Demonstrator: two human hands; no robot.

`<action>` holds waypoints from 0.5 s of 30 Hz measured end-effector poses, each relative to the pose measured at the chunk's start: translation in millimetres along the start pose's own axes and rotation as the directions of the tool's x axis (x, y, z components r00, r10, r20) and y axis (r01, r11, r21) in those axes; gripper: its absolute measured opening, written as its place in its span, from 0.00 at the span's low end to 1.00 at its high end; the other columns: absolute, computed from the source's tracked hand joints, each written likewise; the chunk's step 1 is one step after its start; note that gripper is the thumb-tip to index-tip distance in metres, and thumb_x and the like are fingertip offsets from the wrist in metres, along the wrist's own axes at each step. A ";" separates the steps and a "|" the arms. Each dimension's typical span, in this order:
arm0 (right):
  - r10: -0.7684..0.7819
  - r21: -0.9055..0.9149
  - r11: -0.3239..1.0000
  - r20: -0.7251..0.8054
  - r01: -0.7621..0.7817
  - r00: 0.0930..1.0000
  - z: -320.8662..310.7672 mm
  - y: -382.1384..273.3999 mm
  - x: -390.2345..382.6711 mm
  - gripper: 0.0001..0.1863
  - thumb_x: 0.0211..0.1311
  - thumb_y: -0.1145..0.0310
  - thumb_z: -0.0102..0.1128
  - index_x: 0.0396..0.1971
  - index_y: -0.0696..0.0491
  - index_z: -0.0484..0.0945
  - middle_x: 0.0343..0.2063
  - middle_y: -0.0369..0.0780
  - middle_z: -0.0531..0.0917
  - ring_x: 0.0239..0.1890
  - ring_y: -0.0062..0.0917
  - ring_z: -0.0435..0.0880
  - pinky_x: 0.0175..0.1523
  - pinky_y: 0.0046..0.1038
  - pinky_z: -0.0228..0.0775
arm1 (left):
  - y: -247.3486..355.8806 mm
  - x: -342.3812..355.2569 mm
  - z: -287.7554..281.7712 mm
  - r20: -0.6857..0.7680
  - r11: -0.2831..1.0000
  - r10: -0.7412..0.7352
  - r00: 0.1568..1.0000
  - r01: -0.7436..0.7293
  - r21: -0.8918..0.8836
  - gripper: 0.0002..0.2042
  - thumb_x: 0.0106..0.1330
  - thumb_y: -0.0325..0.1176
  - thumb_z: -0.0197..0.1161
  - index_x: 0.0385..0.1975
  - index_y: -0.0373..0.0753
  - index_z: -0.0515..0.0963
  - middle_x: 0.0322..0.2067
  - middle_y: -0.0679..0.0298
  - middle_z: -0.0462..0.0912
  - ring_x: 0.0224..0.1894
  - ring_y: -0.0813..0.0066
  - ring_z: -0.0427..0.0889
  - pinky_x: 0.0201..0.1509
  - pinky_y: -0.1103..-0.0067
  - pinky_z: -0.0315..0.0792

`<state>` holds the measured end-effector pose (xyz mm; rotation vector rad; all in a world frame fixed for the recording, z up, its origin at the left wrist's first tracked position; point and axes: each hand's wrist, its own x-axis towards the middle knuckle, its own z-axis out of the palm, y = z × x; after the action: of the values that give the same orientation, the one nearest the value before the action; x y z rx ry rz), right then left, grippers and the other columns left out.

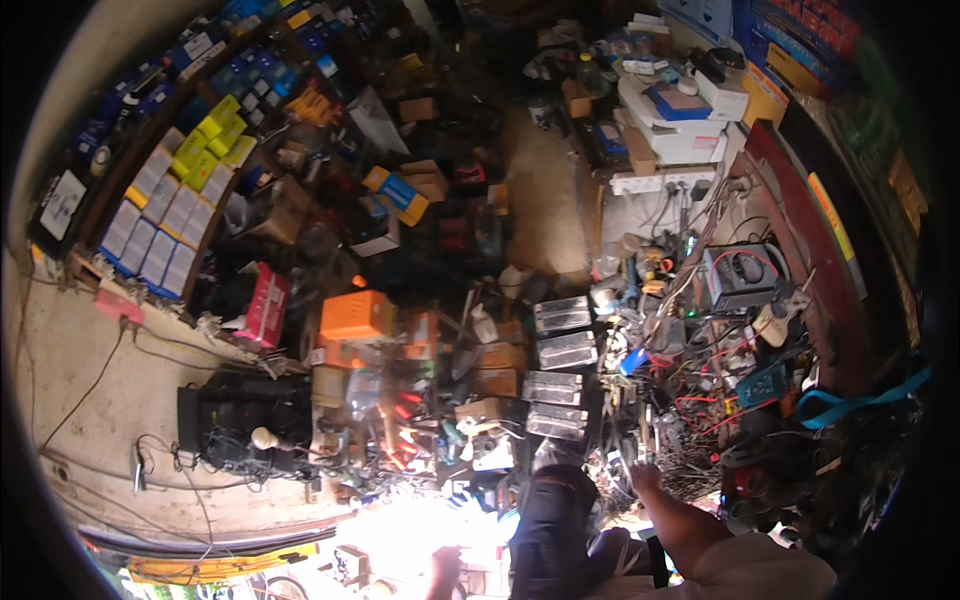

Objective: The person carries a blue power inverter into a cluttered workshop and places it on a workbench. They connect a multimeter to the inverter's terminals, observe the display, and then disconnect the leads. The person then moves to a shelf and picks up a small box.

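Observation:
At the lower right, my right hand [646, 479] reaches from a bare forearm to the edge of a dense heap of tools and wires [690, 440]. Its fingers are small and blend into the clutter, so their grip does not show. My left hand [442, 566] hangs low in the frame against strong glare, its fingers washed out. Between the two hands stretches my leg in dark trousers [552, 515]. Several black box-shaped batteries [567, 350] stand in a row just beyond the leg.
Left of the batteries stand an orange box [356, 316] and orange-handled tools [397, 440]. A power strip [660, 183] with plugged cords hangs at the far right, above a metal-cased device [742, 277]. Shelves of small boxes [165, 215] line the left. Blue strap [865, 398] lies at right.

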<state>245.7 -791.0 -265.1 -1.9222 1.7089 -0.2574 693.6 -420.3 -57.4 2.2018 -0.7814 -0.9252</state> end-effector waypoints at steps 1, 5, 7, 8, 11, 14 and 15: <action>0.080 -0.182 0.982 0.178 -0.048 0.981 -22.6 -51.8 19.4 0.17 0.51 0.59 0.56 0.17 0.58 0.78 0.23 0.53 0.80 0.31 0.48 0.81 0.36 0.45 0.73 | 59.9 -0.9 -28.5 -0.026 0.885 0.028 0.999 -0.013 0.466 0.04 0.60 0.27 0.58 0.26 0.34 0.77 0.21 0.63 0.78 0.20 0.74 0.76 0.23 0.80 0.67; 0.141 0.153 0.966 0.358 -0.207 0.923 -117.4 -231.2 74.4 0.18 0.51 0.54 0.61 0.23 0.57 0.80 0.27 0.51 0.82 0.33 0.45 0.83 0.38 0.41 0.75 | 147.0 77.6 -81.4 -0.568 0.984 0.050 0.821 0.056 0.167 0.12 0.56 0.35 0.68 0.29 0.32 0.76 0.40 0.48 0.77 0.42 0.55 0.75 0.48 0.65 0.69; 0.122 0.136 0.973 0.389 -0.188 0.913 -108.0 -224.4 94.8 0.21 0.51 0.52 0.61 0.28 0.57 0.81 0.29 0.51 0.83 0.36 0.45 0.83 0.41 0.40 0.75 | 193.0 140.6 -108.0 -0.509 0.996 -0.037 0.860 0.074 0.052 0.22 0.57 0.34 0.66 0.50 0.32 0.72 0.48 0.44 0.70 0.53 0.46 0.68 0.57 0.62 0.64; 0.043 -0.041 0.999 0.370 -0.030 0.928 -108.3 -226.3 102.7 0.23 0.52 0.49 0.60 0.32 0.57 0.81 0.29 0.52 0.83 0.37 0.46 0.82 0.44 0.41 0.74 | 211.9 170.9 -126.9 -0.533 0.993 0.071 0.843 -0.010 0.118 0.23 0.58 0.35 0.65 0.51 0.32 0.70 0.47 0.45 0.70 0.53 0.44 0.67 0.58 0.60 0.63; 0.164 -0.191 0.980 0.588 -0.062 0.792 -153.4 -243.9 119.9 0.27 0.55 0.42 0.57 0.27 0.55 0.82 0.27 0.51 0.83 0.33 0.46 0.82 0.41 0.42 0.73 | 318.6 263.4 -184.6 -0.552 0.936 0.080 0.830 0.128 0.328 0.29 0.61 0.40 0.62 0.57 0.29 0.64 0.59 0.38 0.63 0.60 0.39 0.62 0.63 0.56 0.58; 0.151 -0.282 0.959 0.533 0.007 0.833 -182.5 -268.7 151.7 0.19 0.55 0.52 0.61 0.22 0.55 0.81 0.20 0.48 0.80 0.25 0.44 0.79 0.32 0.45 0.69 | 365.9 357.1 -226.4 -0.540 0.918 0.149 0.829 0.087 0.386 0.32 0.63 0.44 0.57 0.60 0.25 0.60 0.61 0.35 0.59 0.63 0.37 0.58 0.66 0.57 0.56; 0.022 -0.155 0.986 0.520 0.069 0.854 -195.2 -294.4 168.4 0.15 0.56 0.58 0.59 0.20 0.55 0.79 0.19 0.47 0.79 0.22 0.42 0.77 0.31 0.43 0.67 | 374.6 378.6 -233.3 -0.562 0.902 0.102 0.821 0.161 0.400 0.35 0.62 0.47 0.58 0.60 0.24 0.60 0.62 0.35 0.58 0.63 0.37 0.59 0.66 0.56 0.56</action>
<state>432.1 -993.9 12.7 -1.9013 1.3695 0.3879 988.5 -854.4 193.0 2.6783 -0.6932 -0.0449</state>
